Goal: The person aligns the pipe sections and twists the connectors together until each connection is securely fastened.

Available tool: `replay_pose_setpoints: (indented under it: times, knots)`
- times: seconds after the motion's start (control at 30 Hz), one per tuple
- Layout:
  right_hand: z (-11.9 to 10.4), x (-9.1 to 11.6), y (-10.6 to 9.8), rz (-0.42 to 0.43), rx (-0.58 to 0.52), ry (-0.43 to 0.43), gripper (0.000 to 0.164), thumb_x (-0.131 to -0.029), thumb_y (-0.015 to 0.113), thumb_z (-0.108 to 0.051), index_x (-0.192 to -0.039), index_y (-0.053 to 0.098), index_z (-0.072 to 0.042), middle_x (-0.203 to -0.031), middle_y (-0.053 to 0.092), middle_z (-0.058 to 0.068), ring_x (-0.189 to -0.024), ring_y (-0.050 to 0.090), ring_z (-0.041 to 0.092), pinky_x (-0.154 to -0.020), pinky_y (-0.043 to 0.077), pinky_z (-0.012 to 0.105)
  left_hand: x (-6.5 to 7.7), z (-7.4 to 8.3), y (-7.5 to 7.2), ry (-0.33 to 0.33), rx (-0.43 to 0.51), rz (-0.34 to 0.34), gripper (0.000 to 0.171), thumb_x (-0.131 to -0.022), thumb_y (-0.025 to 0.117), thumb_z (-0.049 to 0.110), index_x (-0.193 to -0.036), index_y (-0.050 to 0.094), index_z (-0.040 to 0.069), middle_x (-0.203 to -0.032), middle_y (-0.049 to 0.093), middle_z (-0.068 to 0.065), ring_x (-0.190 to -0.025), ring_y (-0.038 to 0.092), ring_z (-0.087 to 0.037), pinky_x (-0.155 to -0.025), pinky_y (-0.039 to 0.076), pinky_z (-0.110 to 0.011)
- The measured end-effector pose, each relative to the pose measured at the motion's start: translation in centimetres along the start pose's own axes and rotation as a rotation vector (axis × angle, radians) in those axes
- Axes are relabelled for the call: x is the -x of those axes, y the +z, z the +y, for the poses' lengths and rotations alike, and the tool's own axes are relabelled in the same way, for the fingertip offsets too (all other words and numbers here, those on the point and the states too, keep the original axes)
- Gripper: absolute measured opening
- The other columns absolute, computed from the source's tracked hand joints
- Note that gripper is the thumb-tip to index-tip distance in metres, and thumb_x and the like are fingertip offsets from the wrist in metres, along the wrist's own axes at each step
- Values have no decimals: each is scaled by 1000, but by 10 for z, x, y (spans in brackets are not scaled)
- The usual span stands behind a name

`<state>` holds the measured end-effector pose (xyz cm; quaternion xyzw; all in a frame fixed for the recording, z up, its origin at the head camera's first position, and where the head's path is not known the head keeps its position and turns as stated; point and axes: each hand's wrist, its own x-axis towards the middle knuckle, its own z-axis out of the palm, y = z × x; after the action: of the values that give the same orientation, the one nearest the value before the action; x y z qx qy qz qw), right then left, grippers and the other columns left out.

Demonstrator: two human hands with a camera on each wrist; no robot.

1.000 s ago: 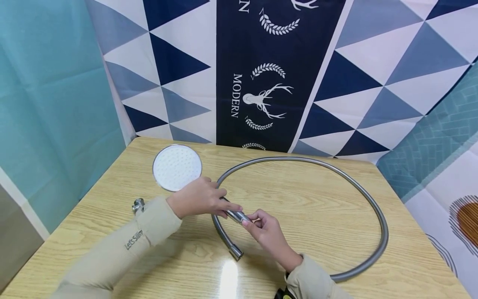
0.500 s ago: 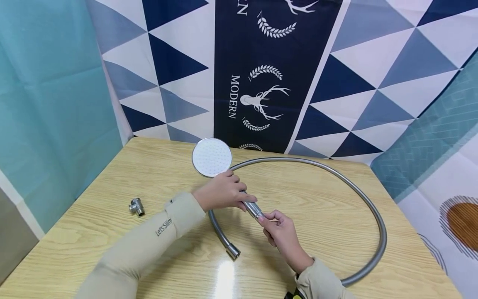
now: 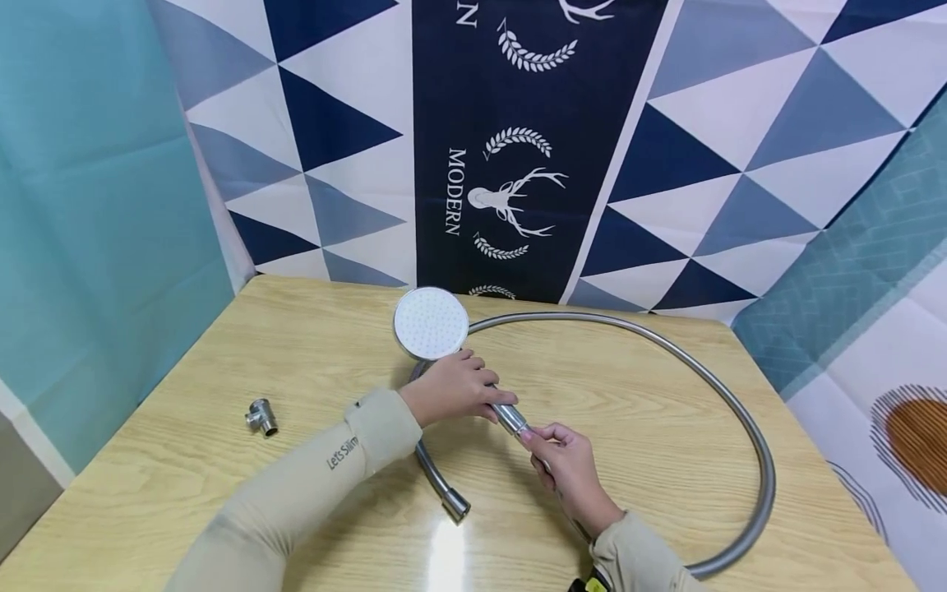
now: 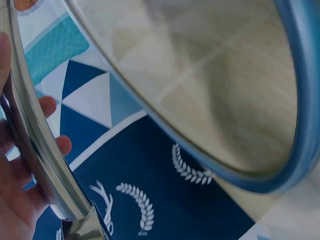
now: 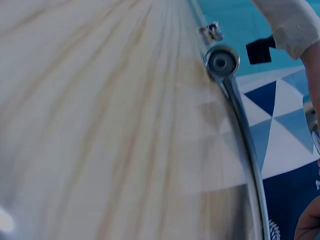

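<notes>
My left hand (image 3: 457, 388) grips the chrome handle (image 3: 510, 417) of a shower head (image 3: 431, 323), whose round white spray face is turned up toward the head camera. In the left wrist view, fingers wrap the handle (image 4: 47, 155) beside the shiny disc (image 4: 215, 85) of the head. My right hand (image 3: 571, 469) pinches the end of a metal shower hose (image 3: 762, 460) right at the handle's lower end; the joint is partly hidden by thumb and fingers. The hose's other end, a metal nut (image 3: 455, 504), lies loose on the table and shows in the right wrist view too (image 5: 222, 61).
A small chrome tee fitting (image 3: 262, 418) lies at the left of the wooden table (image 3: 355, 526). The hose loops widely across the table's right half. Patterned cloth (image 3: 355, 148) hangs close behind the back edge, with a teal cloth (image 3: 103, 205) at the left.
My left hand has carried the shower head to the right, then slightly toward me. The right hand has shifted right and stays at the handle's end. The tee fitting has come out from behind my sleeve.
</notes>
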<state>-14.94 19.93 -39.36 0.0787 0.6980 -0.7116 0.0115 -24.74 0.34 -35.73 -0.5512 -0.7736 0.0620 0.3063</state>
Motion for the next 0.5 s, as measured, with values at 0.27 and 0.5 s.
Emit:
replay_pose_setpoints:
  times: [0.27,0.5]
  knots:
    - [6,-5,-10,-15,118,22,10,-86,68,-6,-85,64,4,-53,50,4,-42,36,9,-39,29,20,5,7,10,-22,78,-71,36,-86,70,37,-121,64,33,-104,67,4,-89,62,-16,-84,49,-27]
    - [4,-2,-27,27,146,42,10,-86,68,-6,-84,64,2,-52,50,3,-41,36,8,-39,29,19,-8,18,13,-24,38,-145,36,-92,63,30,-128,59,34,-115,64,3,-100,61,-18,-90,47,-27]
